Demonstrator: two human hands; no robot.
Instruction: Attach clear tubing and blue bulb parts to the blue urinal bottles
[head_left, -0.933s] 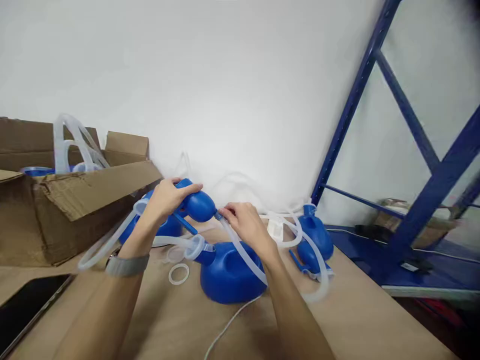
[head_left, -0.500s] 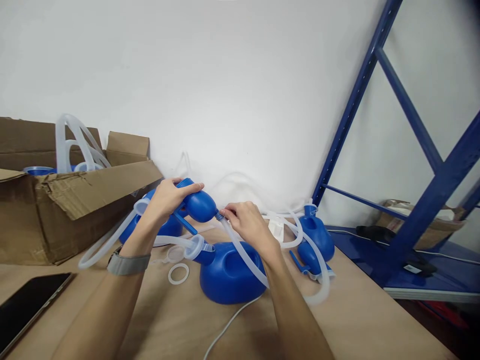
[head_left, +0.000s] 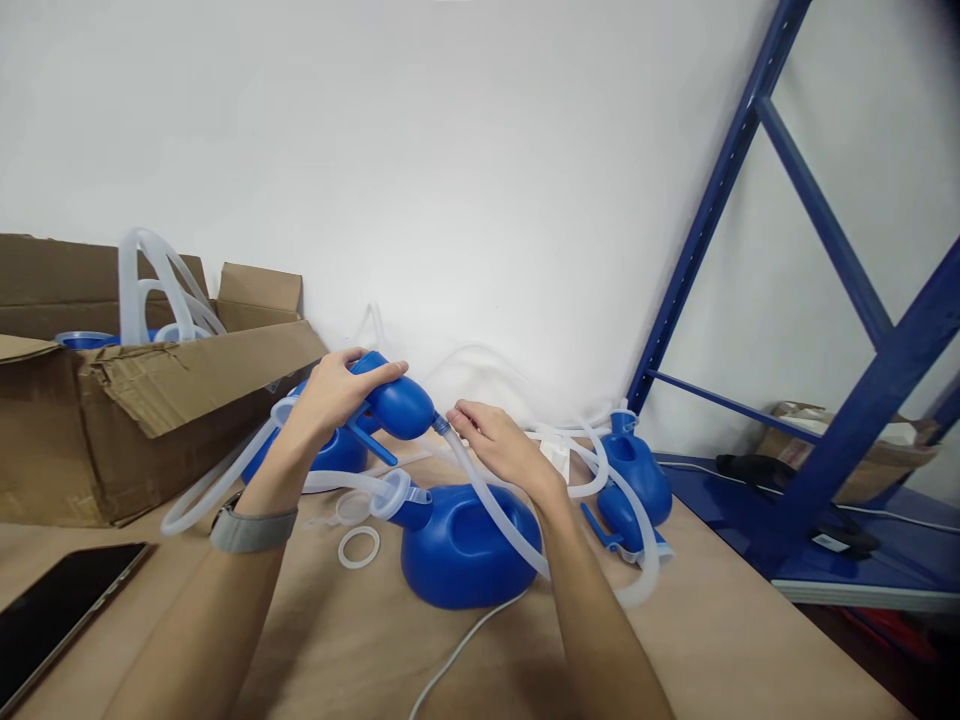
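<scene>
My left hand (head_left: 337, 388), with a grey band at its wrist, is wrapped round a blue bulb-shaped urinal head (head_left: 401, 407). A blue clip arm (head_left: 373, 442) sticks out below it. From its narrow ribbed end a translucent hose (head_left: 487, 503) runs down to the right. Close beside the hose's upper end, my right hand (head_left: 499, 437) has its fingers curled closed; whether anything is between them I cannot make out. Beneath both hands stands a blue urinal bottle (head_left: 457, 575) with a translucent collar and lid (head_left: 394, 497). A white ring (head_left: 358, 547) lies left of it.
An open cardboard box (head_left: 150, 440) with hoses and blue parts stands at the left. A phone (head_left: 56, 620) lies at the front left. More blue bottles (head_left: 641, 475) with hoses sit behind and right. A white cable (head_left: 465, 640) crosses the table. Blue shelving (head_left: 832, 460) stands at the right.
My right hand has shifted slightly right, off the ribbed end of the urinal head, and its fingers have curled in. The left hand keeps the same hold. The view has moved a little.
</scene>
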